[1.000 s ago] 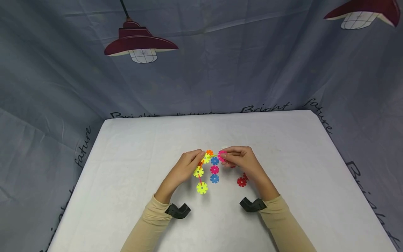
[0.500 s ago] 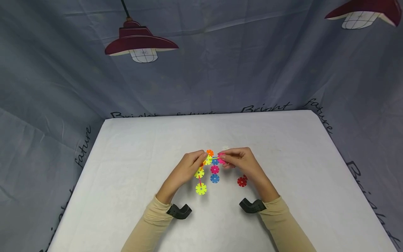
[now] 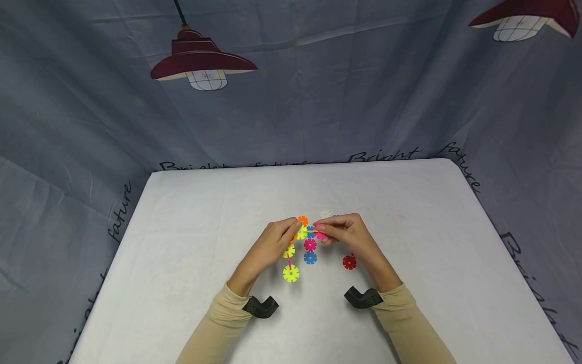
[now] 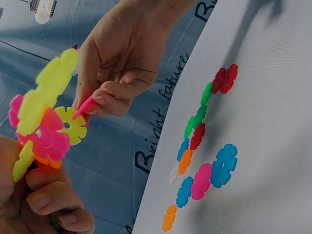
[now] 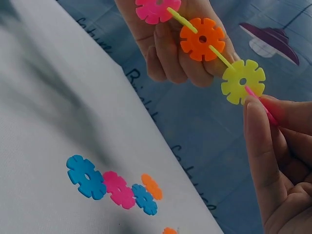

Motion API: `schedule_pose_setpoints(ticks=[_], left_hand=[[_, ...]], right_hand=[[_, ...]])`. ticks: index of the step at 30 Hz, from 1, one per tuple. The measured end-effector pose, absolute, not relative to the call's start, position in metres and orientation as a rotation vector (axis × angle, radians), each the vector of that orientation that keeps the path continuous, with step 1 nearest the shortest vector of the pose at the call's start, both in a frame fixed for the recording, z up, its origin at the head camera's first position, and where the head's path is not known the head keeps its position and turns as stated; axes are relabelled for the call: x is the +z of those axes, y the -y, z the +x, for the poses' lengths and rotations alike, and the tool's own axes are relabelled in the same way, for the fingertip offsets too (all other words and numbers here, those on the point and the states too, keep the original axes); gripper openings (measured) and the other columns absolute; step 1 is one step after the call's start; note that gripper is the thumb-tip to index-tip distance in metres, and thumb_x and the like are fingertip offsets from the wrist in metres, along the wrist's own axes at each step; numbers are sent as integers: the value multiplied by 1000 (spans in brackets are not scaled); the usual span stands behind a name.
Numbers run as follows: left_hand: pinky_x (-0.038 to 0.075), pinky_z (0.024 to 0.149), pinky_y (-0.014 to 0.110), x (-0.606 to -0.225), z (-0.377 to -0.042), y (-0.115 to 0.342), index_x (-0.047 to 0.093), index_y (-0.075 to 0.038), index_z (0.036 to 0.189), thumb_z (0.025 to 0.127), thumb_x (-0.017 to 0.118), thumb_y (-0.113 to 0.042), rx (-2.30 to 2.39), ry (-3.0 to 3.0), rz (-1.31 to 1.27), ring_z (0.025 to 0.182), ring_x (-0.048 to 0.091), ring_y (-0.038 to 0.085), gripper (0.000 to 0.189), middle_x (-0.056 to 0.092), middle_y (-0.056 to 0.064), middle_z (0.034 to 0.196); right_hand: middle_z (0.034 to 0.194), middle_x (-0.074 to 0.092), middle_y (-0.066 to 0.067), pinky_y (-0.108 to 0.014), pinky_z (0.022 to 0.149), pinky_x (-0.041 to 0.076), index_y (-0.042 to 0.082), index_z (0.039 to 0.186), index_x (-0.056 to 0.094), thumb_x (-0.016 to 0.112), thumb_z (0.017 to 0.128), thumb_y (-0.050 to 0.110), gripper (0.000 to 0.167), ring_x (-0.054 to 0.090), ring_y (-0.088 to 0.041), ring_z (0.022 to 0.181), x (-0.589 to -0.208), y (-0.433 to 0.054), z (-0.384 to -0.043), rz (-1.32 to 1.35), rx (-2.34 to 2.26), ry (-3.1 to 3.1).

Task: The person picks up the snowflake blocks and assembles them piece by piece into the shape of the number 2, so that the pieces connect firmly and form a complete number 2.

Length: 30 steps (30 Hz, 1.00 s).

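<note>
Above the table, my left hand (image 3: 272,243) grips a chain of slotted plastic snowflake discs. A yellow disc (image 3: 291,273) hangs at its near end. In the right wrist view, an orange disc (image 5: 202,40) lies against the left hand's fingers, linked to a yellow end disc (image 5: 243,82). My right hand (image 3: 352,232) pinches a pink snowflake disc (image 5: 263,108) between thumb and fingers. Seen edge-on, that pink disc meets the rim of the yellow end disc; how deep it sits in a slot cannot be told. Fingers hide part of the chain.
On the white table (image 3: 204,227), loose discs lie below the hands: blue (image 3: 310,258), pink (image 3: 310,244) and orange (image 3: 302,221). A red disc (image 3: 349,262) lies near the right wrist. Green discs (image 4: 200,114) and a white one (image 4: 173,174) lie farther along.
My hands have drawn slightly closer together. The right hand's pink disc has moved a little left and nearer me, while the chain has turned in the left hand.
</note>
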<state>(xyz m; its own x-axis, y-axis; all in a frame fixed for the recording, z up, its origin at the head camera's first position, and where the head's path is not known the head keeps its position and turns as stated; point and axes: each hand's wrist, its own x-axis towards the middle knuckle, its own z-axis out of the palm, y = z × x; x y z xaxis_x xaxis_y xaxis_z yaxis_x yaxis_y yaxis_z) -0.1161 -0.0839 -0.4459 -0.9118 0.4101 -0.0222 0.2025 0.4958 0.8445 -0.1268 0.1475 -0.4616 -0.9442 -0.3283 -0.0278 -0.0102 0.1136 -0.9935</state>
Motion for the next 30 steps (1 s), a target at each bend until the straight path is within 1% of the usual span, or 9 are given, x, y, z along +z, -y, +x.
schedule_pose_setpoints(ticks=[3,6,10,13,17,20,24,28,30], left_hand=[[31,58,22,-446,-117,85,49,-11,76,111,47,-30,1413,-2505,518,59,40,11,40,39,-2,64],[32,59,22,-446,-118,88,49,-11,75,111,48,-30,1458,-2504,482,60,41,12,40,40,-1,65],[32,59,23,-446,-120,91,50,-11,75,111,48,-30,1482,-2512,436,60,42,14,41,42,0,64],[31,58,23,-445,-120,93,50,-10,74,111,48,-30,1481,-2487,444,60,42,14,42,42,0,64],[32,58,24,-445,-121,95,51,-11,77,111,46,-35,1444,-2434,458,60,42,14,41,43,-1,66],[32,57,24,-445,-121,96,51,-12,81,111,45,-39,1427,-2399,465,60,41,14,41,41,-1,67],[28,58,24,-446,-120,96,49,-13,82,109,49,-41,1433,-2335,515,60,38,13,39,37,-3,67],[29,58,23,-448,-119,95,50,-13,83,108,52,-40,1438,-2279,585,59,38,12,37,37,-3,67],[30,59,23,-449,-120,95,51,-13,83,109,52,-37,1443,-2279,606,61,39,12,36,38,-3,68]], right_hand=[[108,78,-19,-33,73,64,-4,120,74,73,97,15,30,78,-24,75,-462,-147,-127,-297,-1909,-2152],[109,78,-17,-37,77,64,2,129,71,72,98,20,35,79,-23,81,-463,-146,-128,-260,-1908,-2141],[104,79,-18,-41,80,64,2,127,69,72,99,22,36,79,-28,87,-464,-145,-128,-217,-1939,-2134],[96,80,-13,-37,79,64,-3,122,69,73,98,20,33,80,-28,85,-464,-145,-128,-195,-1976,-2129],[90,80,-4,-29,75,64,-8,120,69,72,97,14,31,79,-18,78,-464,-147,-128,-226,-1993,-2097],[88,80,-6,-30,74,64,-8,118,71,72,97,12,29,79,-21,77,-463,-145,-126,-273,-1966,-2064],[92,79,-16,-35,76,64,-7,118,71,72,97,13,29,79,-29,80,-464,-139,-123,-332,-1913,-2002],[96,80,-17,-36,79,64,-6,119,71,72,97,14,29,79,-24,81,-465,-134,-122,-363,-1885,-1966],[97,80,-16,-40,80,64,-5,120,70,74,96,14,31,80,-23,83,-467,-134,-122,-365,-1881,-1953]])
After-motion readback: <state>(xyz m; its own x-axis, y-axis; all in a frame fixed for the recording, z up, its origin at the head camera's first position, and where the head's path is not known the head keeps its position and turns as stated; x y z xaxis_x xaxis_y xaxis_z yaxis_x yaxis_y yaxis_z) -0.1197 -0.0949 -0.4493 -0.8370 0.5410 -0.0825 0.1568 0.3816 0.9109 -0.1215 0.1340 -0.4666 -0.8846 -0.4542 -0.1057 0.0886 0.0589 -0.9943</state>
